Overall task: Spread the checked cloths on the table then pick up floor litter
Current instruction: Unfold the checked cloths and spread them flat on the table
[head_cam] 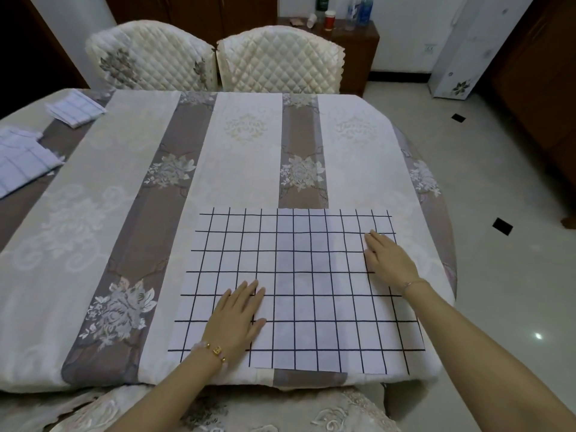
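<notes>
Checked cloth [311, 291]: lay flat at the counter's [249, 151] near right corner. Left hand [237, 313] and right hand [386, 260]: open, palms pressing, gripping nothing. Best smoothed outward toward edges. Folded cloths [74, 110]: far left corner.

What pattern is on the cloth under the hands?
White flat cloth with a dark thin-line grid of squares, seen from the head view.
</notes>
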